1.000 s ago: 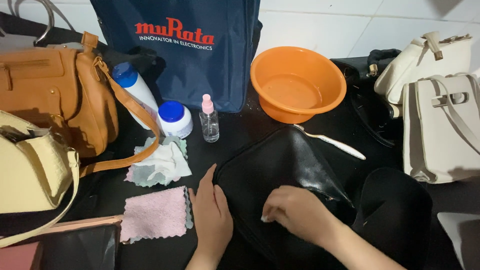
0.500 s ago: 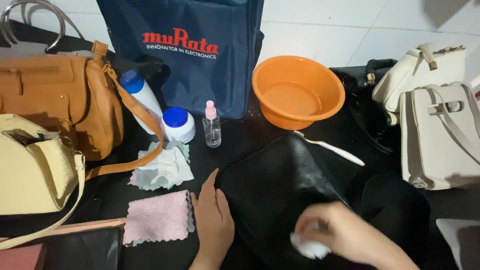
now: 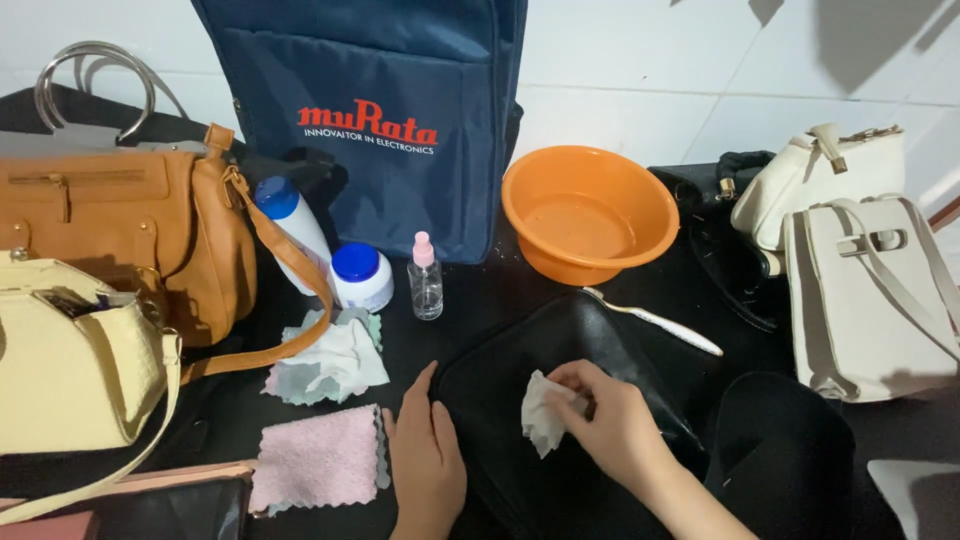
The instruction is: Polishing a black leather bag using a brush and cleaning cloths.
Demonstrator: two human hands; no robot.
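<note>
A black leather bag lies flat on the dark table in front of me. My left hand rests flat on the bag's left edge, holding it down. My right hand pinches a small crumpled white wipe against the top of the bag. A white toothbrush lies just beyond the bag's far right corner.
An orange basin holds a little water. Near it are a small spray bottle, a blue-capped jar and bottle. Cloths, a pink cloth, tan, yellow, cream and navy bags surround me.
My right hand dropped to the near edge, picked up the white wipe and brought it back onto the middle of the black bag. My left hand stayed on the bag's edge.
</note>
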